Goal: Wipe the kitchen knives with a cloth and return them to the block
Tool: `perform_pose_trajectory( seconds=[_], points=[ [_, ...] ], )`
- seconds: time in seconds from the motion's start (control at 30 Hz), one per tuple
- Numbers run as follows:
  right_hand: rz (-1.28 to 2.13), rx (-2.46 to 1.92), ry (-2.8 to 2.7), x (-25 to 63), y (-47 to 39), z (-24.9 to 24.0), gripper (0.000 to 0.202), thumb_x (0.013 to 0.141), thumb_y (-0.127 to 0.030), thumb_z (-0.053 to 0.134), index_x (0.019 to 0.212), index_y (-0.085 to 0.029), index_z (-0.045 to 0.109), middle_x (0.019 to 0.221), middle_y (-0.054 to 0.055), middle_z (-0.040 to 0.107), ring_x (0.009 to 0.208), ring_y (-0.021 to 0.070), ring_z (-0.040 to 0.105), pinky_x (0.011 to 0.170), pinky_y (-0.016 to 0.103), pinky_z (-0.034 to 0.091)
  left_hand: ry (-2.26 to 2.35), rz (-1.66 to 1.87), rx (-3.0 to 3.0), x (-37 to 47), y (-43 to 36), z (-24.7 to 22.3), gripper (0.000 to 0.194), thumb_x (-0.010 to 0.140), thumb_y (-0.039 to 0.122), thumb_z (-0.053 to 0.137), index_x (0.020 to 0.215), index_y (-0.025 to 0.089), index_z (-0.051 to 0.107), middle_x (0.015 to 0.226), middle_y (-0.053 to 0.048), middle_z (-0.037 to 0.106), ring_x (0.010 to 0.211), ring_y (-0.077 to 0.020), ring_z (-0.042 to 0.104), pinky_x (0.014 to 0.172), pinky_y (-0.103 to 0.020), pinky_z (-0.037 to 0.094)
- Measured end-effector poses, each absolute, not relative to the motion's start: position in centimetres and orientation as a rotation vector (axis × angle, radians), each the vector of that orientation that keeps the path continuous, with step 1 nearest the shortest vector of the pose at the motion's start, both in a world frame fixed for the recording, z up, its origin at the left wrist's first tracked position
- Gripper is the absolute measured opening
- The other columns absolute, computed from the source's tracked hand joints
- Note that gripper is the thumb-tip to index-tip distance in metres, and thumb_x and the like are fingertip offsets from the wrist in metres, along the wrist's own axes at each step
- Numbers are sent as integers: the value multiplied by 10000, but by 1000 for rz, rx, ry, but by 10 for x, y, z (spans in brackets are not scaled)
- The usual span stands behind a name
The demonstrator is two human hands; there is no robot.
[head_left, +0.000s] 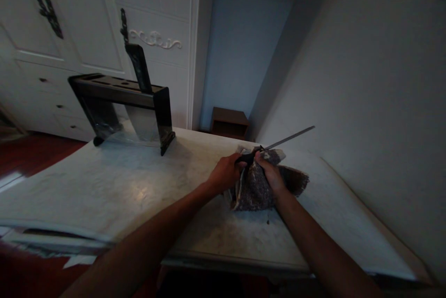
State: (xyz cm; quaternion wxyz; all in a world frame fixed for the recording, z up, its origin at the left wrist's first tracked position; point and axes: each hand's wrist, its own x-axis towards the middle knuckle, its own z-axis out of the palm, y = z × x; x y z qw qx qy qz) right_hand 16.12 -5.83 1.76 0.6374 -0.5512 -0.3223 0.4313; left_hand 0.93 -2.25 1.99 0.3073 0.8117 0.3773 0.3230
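My left hand (pixel 226 173) is closed around the black handle of a sharpening steel (pixel 290 138), whose thin grey rod points up and to the right. A brown, speckled cloth (pixel 256 192) hangs bunched beneath and around the handle. My right hand (pixel 271 172) grips the cloth close to where handle and rod meet, its thumb on top. Most of the right fingers are hidden by the cloth. Both hands are over the right half of a pale marbled table (pixel 146 186).
A black knife block (pixel 118 85) with clear sides stands at the table's back left, holding a black-handled cleaver (pixel 139 68). White cupboards (pixel 160 5) are behind it. A wall (pixel 365 79) borders the right side. A small brown box-like stand (pixel 230 116) sits beyond the table.
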Motion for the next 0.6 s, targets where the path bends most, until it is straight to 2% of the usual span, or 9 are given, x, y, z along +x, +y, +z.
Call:
perform_pose_trajectory(
  seconds=[0.1,0.27,0.37,0.5,0.6],
  points=[
    [1054,-1223,-662,161,-57,18,532,460,-568,837,810,-202,672,869,32,747,930,289,690,875,375,544,966,925,1987,11,-19,18,263,862,237,471,1019,133,654,896,-108,704,830,-236,655,752,-317,486],
    [1013,-1217,-694,159,-56,17,496,494,-539,839,822,-201,681,928,31,745,1004,288,669,916,375,522,812,1008,1622,9,-12,16,211,851,252,471,916,130,631,757,-59,661,627,-174,635,592,-279,506],
    [1034,-1181,-724,160,-56,14,495,498,-521,842,845,-204,689,908,29,746,984,287,674,906,386,520,692,1081,1404,8,-9,18,234,830,343,557,887,126,624,742,-57,662,623,-167,639,574,-271,519],
    [984,-1226,-762,164,-53,9,495,475,-510,850,836,-209,693,893,18,744,951,275,680,893,384,513,584,1117,1216,5,-10,19,405,758,494,664,894,114,628,732,-72,684,641,-178,664,608,-281,535],
    [949,-1236,-820,168,-49,6,514,449,-509,855,833,-205,697,896,16,742,940,266,678,896,380,501,537,1117,1123,3,-12,19,458,722,524,702,896,107,624,781,-99,702,666,-199,685,607,-285,537]
  ],
)
